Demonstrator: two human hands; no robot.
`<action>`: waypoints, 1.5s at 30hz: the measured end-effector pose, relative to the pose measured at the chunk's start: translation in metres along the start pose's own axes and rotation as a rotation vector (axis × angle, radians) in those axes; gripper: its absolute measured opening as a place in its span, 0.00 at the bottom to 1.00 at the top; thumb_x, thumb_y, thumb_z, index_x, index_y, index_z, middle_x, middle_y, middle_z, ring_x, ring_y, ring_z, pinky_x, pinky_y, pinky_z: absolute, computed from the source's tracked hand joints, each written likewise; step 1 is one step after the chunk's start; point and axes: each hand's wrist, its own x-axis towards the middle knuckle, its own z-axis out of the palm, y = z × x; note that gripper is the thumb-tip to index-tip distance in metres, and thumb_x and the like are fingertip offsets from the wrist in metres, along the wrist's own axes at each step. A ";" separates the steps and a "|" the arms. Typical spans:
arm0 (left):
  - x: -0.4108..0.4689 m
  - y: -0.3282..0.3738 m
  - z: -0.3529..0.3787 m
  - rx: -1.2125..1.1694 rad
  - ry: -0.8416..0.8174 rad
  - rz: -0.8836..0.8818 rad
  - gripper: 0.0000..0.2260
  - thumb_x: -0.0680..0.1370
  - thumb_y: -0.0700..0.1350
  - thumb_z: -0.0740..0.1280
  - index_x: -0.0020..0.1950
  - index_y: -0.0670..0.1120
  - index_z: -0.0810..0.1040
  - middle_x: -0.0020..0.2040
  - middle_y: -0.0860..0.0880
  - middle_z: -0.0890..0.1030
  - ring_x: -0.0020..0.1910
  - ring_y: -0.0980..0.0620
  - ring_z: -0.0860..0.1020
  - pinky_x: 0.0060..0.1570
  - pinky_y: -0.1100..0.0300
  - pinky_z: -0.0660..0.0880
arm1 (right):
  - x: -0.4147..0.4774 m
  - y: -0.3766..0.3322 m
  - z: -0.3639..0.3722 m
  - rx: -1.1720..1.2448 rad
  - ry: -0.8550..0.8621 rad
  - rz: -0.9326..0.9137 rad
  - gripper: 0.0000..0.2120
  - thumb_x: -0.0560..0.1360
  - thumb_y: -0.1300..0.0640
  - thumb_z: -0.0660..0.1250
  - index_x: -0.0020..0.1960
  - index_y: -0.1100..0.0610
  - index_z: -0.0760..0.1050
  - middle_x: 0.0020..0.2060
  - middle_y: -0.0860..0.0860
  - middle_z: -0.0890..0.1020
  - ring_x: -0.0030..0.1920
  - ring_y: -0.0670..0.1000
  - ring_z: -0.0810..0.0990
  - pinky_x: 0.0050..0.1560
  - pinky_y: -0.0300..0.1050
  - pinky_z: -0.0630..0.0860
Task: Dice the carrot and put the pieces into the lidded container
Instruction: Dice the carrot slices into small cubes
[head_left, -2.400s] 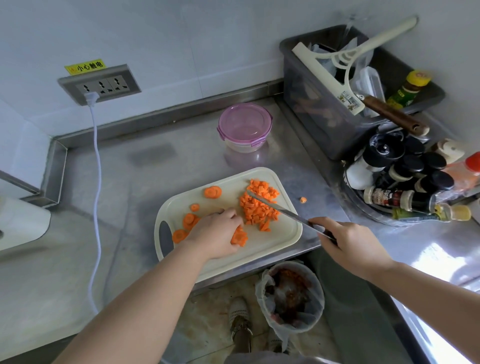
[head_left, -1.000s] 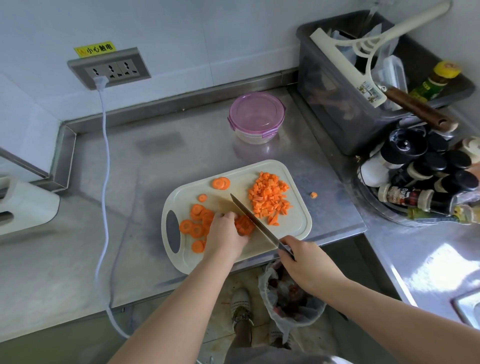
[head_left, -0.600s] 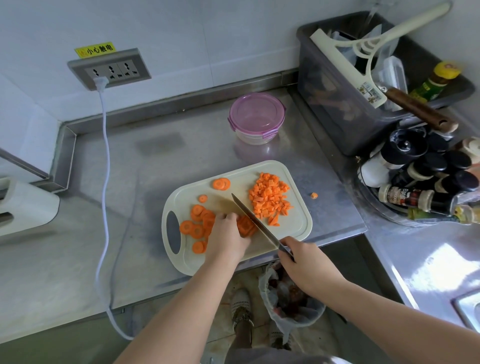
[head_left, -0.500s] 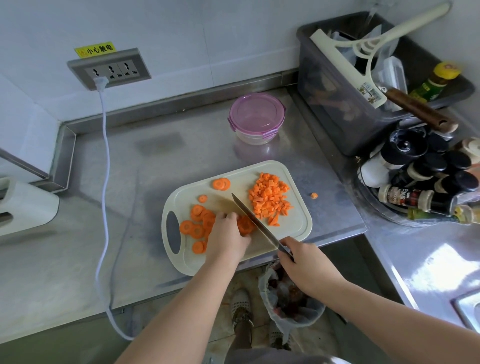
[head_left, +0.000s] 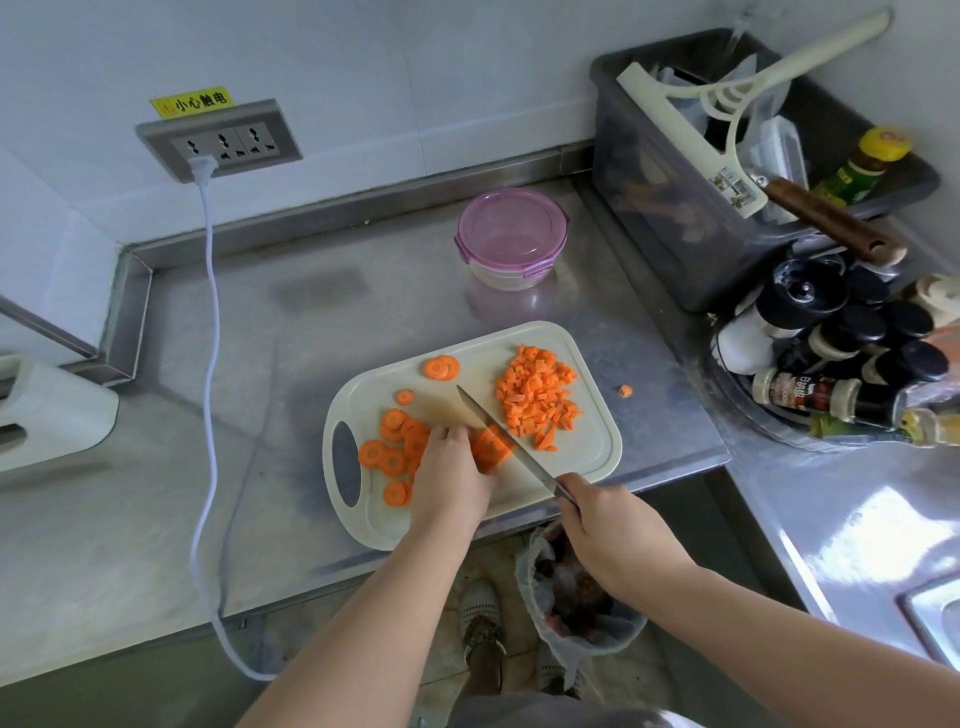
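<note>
Orange carrot slices (head_left: 491, 449) are pinned on the cream plastic board (head_left: 597, 457) by the curled left hand (head_left: 449, 467). The steel knife (head_left: 498, 431), gripped in the right hand (head_left: 608, 525), is set alongside. That hand could be nicked should slices slip.

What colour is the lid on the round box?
The lid is see-through pink, seen from the head view.

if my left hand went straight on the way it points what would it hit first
Probably the knife: the left hand points up-right over the carrot slices it holds, and the blade crosses just beyond its fingers. Height is hard to judge.
</note>
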 end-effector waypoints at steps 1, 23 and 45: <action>0.000 0.000 0.000 0.002 0.000 -0.004 0.12 0.74 0.44 0.69 0.55 0.42 0.76 0.55 0.46 0.75 0.55 0.46 0.76 0.47 0.63 0.68 | 0.000 0.000 0.001 -0.005 -0.006 -0.002 0.12 0.82 0.51 0.51 0.60 0.51 0.69 0.37 0.49 0.79 0.35 0.51 0.79 0.40 0.53 0.80; 0.002 -0.003 0.001 0.026 0.030 0.023 0.13 0.73 0.45 0.70 0.55 0.42 0.77 0.54 0.47 0.77 0.54 0.47 0.76 0.48 0.60 0.71 | 0.009 -0.005 0.009 -0.186 -0.195 0.039 0.18 0.80 0.62 0.53 0.70 0.55 0.60 0.40 0.52 0.77 0.39 0.54 0.78 0.36 0.50 0.77; -0.002 -0.004 -0.007 0.013 0.030 0.007 0.16 0.73 0.49 0.70 0.56 0.41 0.77 0.56 0.46 0.75 0.57 0.46 0.75 0.51 0.60 0.70 | -0.002 -0.006 0.001 -0.039 -0.099 -0.006 0.13 0.82 0.53 0.49 0.63 0.52 0.68 0.43 0.54 0.80 0.41 0.56 0.79 0.43 0.55 0.78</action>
